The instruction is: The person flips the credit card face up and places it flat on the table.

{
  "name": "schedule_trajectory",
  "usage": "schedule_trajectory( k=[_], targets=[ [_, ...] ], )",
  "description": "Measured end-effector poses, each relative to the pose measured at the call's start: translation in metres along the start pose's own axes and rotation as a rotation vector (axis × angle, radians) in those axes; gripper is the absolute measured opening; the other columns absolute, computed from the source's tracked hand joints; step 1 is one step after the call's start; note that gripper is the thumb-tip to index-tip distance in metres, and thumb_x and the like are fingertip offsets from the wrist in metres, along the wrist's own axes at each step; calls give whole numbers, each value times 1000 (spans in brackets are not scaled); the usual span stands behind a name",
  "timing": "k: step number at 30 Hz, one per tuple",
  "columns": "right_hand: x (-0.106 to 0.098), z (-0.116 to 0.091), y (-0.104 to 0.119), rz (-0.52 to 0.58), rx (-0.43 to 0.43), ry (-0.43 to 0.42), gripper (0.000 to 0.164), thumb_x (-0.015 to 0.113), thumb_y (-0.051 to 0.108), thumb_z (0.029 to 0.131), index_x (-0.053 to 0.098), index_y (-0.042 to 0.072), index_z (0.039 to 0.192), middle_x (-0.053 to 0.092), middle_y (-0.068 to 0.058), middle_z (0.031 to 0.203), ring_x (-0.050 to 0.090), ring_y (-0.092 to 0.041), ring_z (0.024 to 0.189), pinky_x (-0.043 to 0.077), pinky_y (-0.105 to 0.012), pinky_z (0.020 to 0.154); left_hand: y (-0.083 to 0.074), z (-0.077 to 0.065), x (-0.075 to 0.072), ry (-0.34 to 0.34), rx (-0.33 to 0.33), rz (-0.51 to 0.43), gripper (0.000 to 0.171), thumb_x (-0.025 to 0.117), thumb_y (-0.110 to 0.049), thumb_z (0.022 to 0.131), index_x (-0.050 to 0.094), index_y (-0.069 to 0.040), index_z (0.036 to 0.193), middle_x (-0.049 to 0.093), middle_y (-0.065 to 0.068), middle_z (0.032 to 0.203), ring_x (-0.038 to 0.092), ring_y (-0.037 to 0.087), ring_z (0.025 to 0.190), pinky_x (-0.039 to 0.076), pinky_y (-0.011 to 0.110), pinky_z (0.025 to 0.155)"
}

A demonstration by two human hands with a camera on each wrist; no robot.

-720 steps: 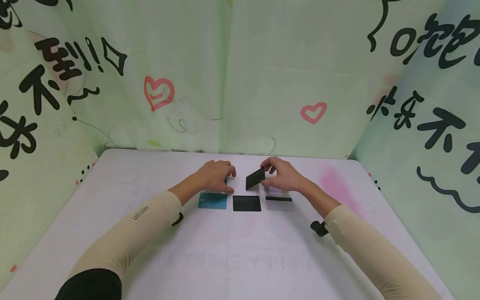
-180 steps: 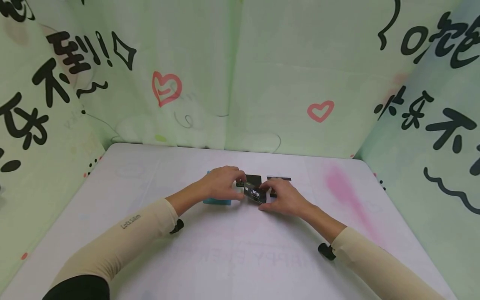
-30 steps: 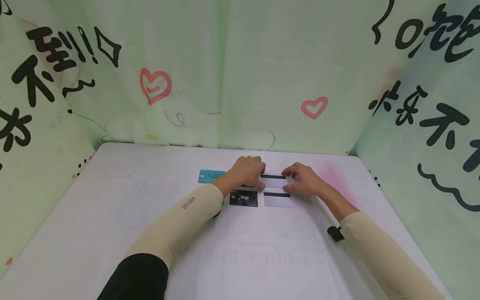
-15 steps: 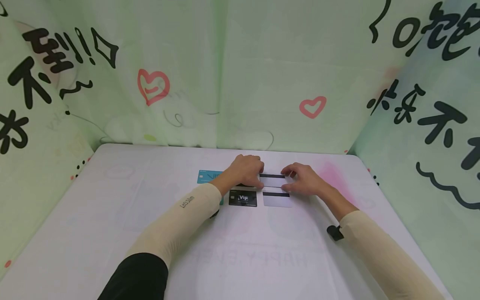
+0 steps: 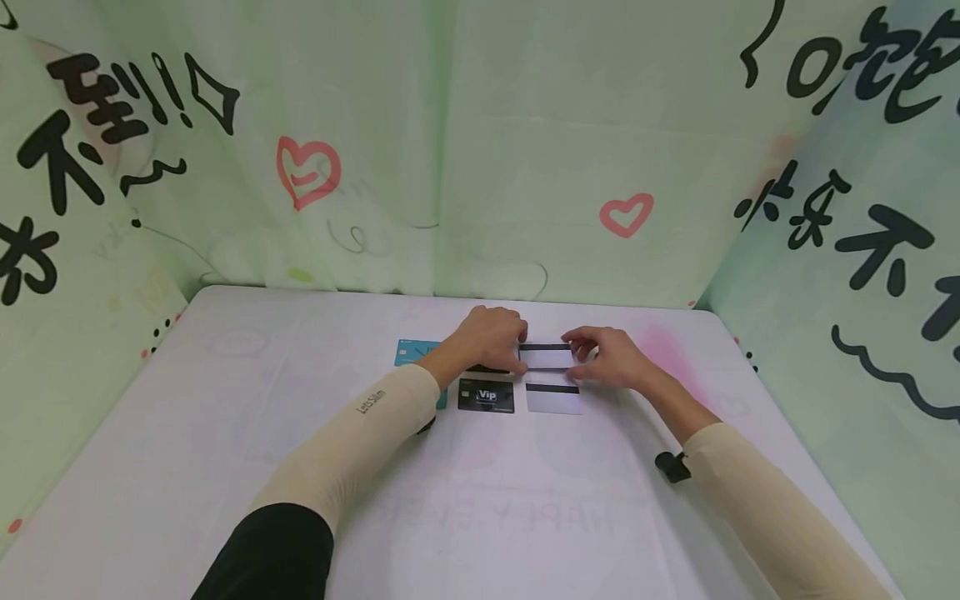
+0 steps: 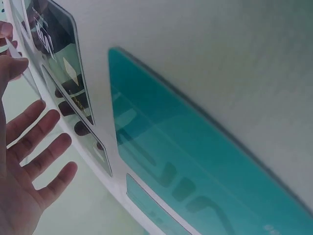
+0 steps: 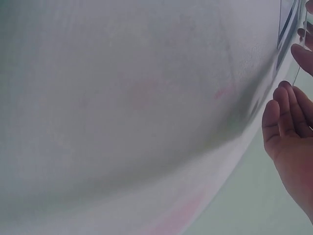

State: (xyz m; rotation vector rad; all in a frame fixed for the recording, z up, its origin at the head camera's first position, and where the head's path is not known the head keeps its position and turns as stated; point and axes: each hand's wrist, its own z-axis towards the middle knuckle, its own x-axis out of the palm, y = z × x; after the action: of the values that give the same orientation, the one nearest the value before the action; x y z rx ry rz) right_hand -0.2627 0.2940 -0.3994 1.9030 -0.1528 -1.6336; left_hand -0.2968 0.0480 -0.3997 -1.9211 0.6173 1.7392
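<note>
The far silver card (image 5: pixel 546 359) lies between the two hands near the table's far edge, right of that edge's middle, with its dark stripe on the far side. The left hand (image 5: pixel 489 337) grasps the card's left end between thumb and fingers; in the left wrist view its outer fingers are spread. The right hand (image 5: pixel 609 358) grasps the right end, thumb at the near corner and fingers at the far one. Whether the card touches the table (image 5: pixel 465 533) I cannot tell.

Nearer the table's near edge, just beside it, lies the near silver card (image 5: pixel 553 402). To its left lies the near black card (image 5: pixel 486 397), marked "Vip". The far black card (image 5: pixel 489 369) is mostly hidden under the left hand. Toward the table's far left corner are the far blue card (image 5: pixel 414 351) and the near blue card (image 6: pixel 176 132), the latter largely behind the left forearm in the head view. A green curtain (image 5: pixel 495 167) stands beyond the far edge.
</note>
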Motion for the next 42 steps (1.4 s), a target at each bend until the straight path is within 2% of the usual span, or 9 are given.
schedule_trajectory(
  k=[9,22,32,42],
  targets=[
    [-2,0,-2,55,7,-12,56,90,17,81,68,1,130,70,-11,105,64,-26,98,52,-26,79,2,2,3,5,7,-17,52,71,-62,88,70,-25,125,67,-7,112,59,13,103,47,40,92],
    [-7,-4,-4,73,43,-7,55,88,17,83,66,4,132,68,-12,109,61,-27,101,48,-35,83,2,1,4,-7,9,-21,56,68,-64,88,66,-26,129,67,-7,120,61,13,107,48,40,93],
    [-11,-9,-14,64,31,-31,53,89,18,81,67,4,127,68,-11,105,62,-27,99,49,-29,78,9,-7,4,-7,0,-42,57,67,-62,92,64,-26,136,65,-5,124,62,15,109,49,45,100],
    [-19,-13,-18,84,27,0,56,87,18,83,63,1,130,68,-15,111,62,-28,105,51,-31,82,20,-15,2,-12,-23,-49,50,68,-57,93,65,-28,134,65,-5,122,61,14,101,53,41,90]
  ],
)
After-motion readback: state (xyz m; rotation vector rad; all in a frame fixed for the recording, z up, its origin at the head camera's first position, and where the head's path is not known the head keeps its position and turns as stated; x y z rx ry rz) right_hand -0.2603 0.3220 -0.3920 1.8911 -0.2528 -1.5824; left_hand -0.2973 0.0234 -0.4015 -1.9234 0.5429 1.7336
